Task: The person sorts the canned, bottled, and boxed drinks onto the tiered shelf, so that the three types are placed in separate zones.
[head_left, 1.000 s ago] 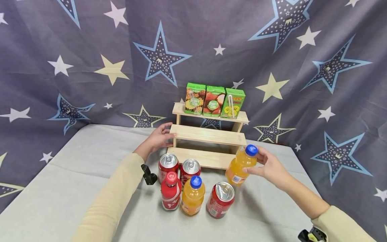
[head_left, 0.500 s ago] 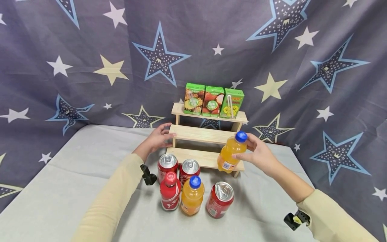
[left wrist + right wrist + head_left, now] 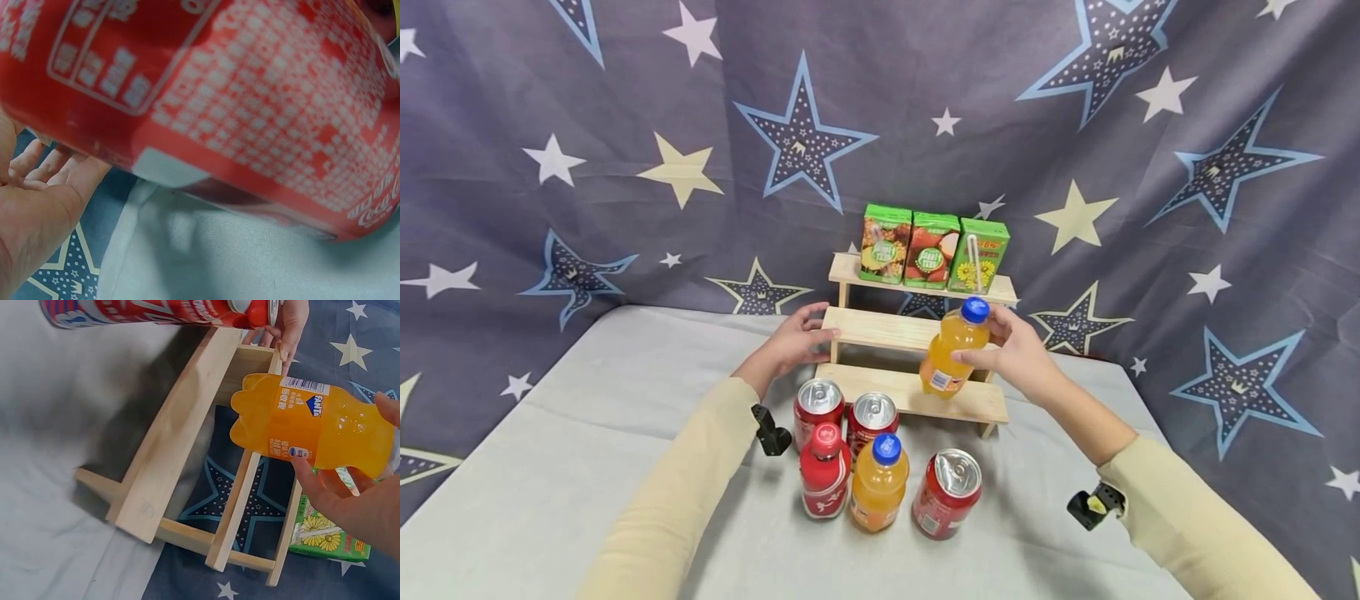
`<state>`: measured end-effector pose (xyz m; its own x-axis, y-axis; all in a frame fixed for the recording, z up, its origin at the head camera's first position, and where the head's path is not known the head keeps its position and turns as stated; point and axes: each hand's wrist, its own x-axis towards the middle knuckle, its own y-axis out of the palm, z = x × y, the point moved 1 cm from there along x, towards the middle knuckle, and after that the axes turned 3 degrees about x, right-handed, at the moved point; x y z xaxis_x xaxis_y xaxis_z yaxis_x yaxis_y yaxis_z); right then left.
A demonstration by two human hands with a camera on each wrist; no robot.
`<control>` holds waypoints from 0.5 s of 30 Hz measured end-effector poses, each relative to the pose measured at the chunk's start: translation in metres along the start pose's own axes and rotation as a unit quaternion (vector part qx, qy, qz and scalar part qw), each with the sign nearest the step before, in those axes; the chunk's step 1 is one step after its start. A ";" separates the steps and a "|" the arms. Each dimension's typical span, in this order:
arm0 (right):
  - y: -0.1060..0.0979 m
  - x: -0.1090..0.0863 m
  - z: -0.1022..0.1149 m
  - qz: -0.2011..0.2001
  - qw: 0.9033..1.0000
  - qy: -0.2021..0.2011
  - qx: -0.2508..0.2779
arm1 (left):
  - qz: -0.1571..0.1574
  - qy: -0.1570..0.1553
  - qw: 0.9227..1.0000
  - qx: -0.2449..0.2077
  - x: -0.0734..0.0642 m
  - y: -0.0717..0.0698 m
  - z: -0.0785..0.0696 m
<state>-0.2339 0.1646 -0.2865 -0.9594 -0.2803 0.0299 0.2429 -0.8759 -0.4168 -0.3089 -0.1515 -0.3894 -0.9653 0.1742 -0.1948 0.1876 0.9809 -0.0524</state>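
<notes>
My right hand (image 3: 1018, 354) grips an orange soda bottle (image 3: 951, 354) with a blue cap, thumb on one side and fingers on the other. The bottle tilts slightly in front of the middle tier of a three-tier wooden shelf (image 3: 880, 327), its base over the lowest tier. In the right wrist view the Fanta bottle (image 3: 306, 419) shows its label, its bottom toward the shelf boards. My left hand (image 3: 793, 340) holds the left end of the middle board, thumb on top. A red Coca-Cola can (image 3: 250, 112) fills most of the left wrist view and partly covers that hand.
Three green juice boxes (image 3: 931, 250) stand on the top tier. Before the shelf are red cans (image 3: 947, 496), a red bottle (image 3: 824, 475) and another orange soda bottle (image 3: 880, 487). A star-patterned cloth (image 3: 910, 158) hangs behind the grey-white table (image 3: 625, 400).
My right hand has carried the orange soda bottle up and left, from beside the shelf's right end to in front of its middle tier. My left hand has stayed on the shelf.
</notes>
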 end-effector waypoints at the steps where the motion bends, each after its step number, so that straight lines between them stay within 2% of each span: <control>1: 0.001 0.002 0.001 -0.001 1.000 0.002 -0.001 | 0.000 0.000 1.000 -0.001 0.001 0.000 0.000; 10: 0.008 0.025 0.017 0.002 0.999 -0.011 0.037 | -0.004 -0.002 1.000 -0.004 0.001 0.000 0.001; 15: 0.013 0.037 0.025 -0.016 0.999 -0.001 0.037 | -0.003 -0.002 1.000 -0.004 0.001 0.000 0.001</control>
<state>-0.2627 0.1329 -0.2677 -0.9666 -0.2527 0.0431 0.2227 -0.9112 -0.3465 -0.3100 -0.1512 -0.3906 -0.9656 0.1683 -0.1982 0.1807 0.9825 -0.0458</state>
